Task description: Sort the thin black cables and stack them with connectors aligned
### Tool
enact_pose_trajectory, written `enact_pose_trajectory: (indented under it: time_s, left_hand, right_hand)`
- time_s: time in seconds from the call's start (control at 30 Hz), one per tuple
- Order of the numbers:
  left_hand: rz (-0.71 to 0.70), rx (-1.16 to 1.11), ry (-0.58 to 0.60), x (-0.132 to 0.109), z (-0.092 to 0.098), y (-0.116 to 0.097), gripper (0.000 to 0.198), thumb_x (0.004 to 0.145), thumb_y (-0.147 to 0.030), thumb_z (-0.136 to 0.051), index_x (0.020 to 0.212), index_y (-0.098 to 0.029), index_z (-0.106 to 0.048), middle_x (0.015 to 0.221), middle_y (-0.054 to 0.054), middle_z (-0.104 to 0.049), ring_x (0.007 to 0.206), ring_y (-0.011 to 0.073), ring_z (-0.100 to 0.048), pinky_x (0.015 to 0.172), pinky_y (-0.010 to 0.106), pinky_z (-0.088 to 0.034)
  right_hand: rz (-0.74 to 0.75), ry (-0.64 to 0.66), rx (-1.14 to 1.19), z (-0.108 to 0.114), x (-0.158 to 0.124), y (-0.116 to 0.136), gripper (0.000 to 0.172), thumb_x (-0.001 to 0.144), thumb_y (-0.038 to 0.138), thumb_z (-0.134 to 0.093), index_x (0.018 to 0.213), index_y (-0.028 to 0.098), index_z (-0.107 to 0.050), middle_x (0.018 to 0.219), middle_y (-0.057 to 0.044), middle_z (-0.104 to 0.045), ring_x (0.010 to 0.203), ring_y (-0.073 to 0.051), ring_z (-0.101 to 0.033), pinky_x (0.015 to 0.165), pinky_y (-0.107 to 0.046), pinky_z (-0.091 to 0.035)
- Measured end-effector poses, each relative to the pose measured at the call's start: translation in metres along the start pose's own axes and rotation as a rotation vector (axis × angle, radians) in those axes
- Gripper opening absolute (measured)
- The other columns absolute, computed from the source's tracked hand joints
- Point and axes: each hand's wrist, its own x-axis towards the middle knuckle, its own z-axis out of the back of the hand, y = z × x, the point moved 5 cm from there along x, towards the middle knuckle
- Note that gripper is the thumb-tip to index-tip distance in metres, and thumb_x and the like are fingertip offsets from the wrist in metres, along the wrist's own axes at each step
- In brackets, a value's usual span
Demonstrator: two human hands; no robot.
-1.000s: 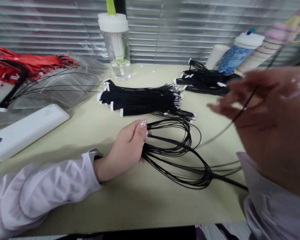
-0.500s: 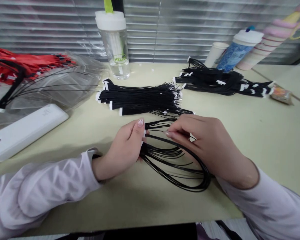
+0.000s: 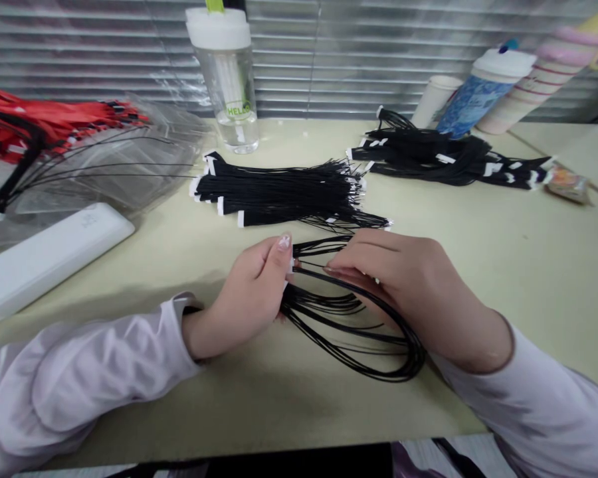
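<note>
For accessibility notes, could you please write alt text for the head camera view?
The left hand and right hand hold a looped bundle of thin black wires on a pale table, beside a white-tagged black wire bundle and a water bottle.

Assy workstn: bench (image 3: pixel 543 265), black wire bundles (image 3: pixel 279 194)

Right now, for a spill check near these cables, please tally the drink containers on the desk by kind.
Clear bottle with white lid: 1
Blue patterned tumbler with white lid: 1
White cup: 1
Cream-and-pink striped container: 1
Total: 4
</note>
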Motion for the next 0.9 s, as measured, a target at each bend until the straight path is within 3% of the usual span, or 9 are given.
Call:
enact_pose_trajectory:
  time_s: [0.17,0.37,0.47,0.57,0.67,0.77,0.83,0.9]
  left_hand:
    - [-0.069,0.084,0.031,-0.001,0.0,-0.003,0.038,0.088,-0.044,-0.029,0.065,-0.016,-0.042,0.055,-0.002,-0.045,0.039,0.0052,-0.043,0.033,0.014,-0.037]
    - [-0.127,0.183,0.07,-0.001,-0.001,-0.009,0.034,0.088,-0.037,-0.032,0.064,-0.015,-0.043,0.054,-0.002,-0.045,0.046,0.0071,-0.044,0.041,0.016,-0.038]
    - [-0.079,0.133,0.07,0.0,-0.001,-0.008,0.036,0.088,-0.04,-0.032,0.065,-0.016,-0.044,0.055,-0.002,-0.046,0.044,0.0067,-0.045,0.039,0.016,-0.039]
    - [0.024,-0.013,0.011,0.002,0.001,-0.002,0.037,0.086,-0.047,-0.032,0.067,-0.017,-0.043,0.056,-0.002,-0.045,0.037,0.0065,-0.043,0.032,0.017,-0.038]
    - [0.123,-0.178,-0.064,0.004,0.002,0.005,0.038,0.083,-0.052,-0.035,0.067,-0.018,-0.042,0.053,-0.003,-0.043,0.033,0.0074,-0.042,0.028,0.019,-0.038]
    - [0.152,-0.255,-0.089,0.005,0.001,0.009,0.039,0.082,-0.054,-0.035,0.068,-0.018,-0.042,0.053,-0.003,-0.043,0.033,0.008,-0.043,0.027,0.02,-0.039]
    - [0.148,-0.231,-0.093,0.005,0.001,0.008,0.039,0.082,-0.053,-0.035,0.068,-0.018,-0.043,0.053,-0.003,-0.043,0.033,0.0077,-0.043,0.027,0.019,-0.039]
    - [0.124,-0.189,-0.099,0.004,0.002,0.005,0.038,0.083,-0.052,-0.036,0.067,-0.018,-0.042,0.053,-0.003,-0.043,0.032,0.0068,-0.043,0.027,0.018,-0.039]
  right_hand:
    - [-0.016,-0.073,-0.118,-0.003,0.002,0.001,0.024,0.088,0.023,-0.04,0.076,0.015,-0.059,0.068,-0.001,-0.05,0.061,-0.009,-0.043,0.057,-0.022,-0.031]
    - [-0.045,0.003,-0.121,-0.015,0.002,0.005,0.024,0.088,0.026,-0.038,0.076,0.017,-0.057,0.071,-0.001,-0.047,0.061,-0.01,-0.041,0.056,-0.023,-0.03]
    - [-0.092,0.014,-0.157,-0.012,0.003,0.003,0.026,0.089,0.029,-0.035,0.077,0.017,-0.055,0.073,-0.002,-0.048,0.063,-0.011,-0.042,0.056,-0.024,-0.03]
    - [-0.164,-0.079,-0.252,0.005,0.0,-0.001,0.029,0.085,0.042,-0.041,0.085,0.015,-0.051,0.079,-0.005,-0.05,0.066,-0.014,-0.044,0.055,-0.026,-0.03]
    - [-0.254,-0.117,-0.459,0.023,-0.006,-0.004,0.036,0.079,0.051,-0.044,0.068,0.017,-0.048,0.063,-0.004,-0.046,0.055,-0.013,-0.037,0.05,-0.027,-0.022]
    - [-0.324,0.11,-0.443,0.019,-0.011,-0.01,0.047,0.08,0.052,-0.041,0.048,0.017,-0.04,0.045,-0.001,-0.037,0.044,-0.01,-0.026,0.046,-0.026,-0.015]
    - [-0.315,0.337,-0.212,0.003,-0.013,-0.01,0.043,0.083,0.043,-0.042,0.048,0.017,-0.042,0.044,0.001,-0.04,0.042,-0.008,-0.027,0.044,-0.025,-0.017]
    - [-0.252,0.408,0.01,-0.01,-0.01,-0.004,0.033,0.085,0.031,-0.041,0.055,0.017,-0.047,0.049,0.003,-0.046,0.044,-0.007,-0.033,0.045,-0.024,-0.023]
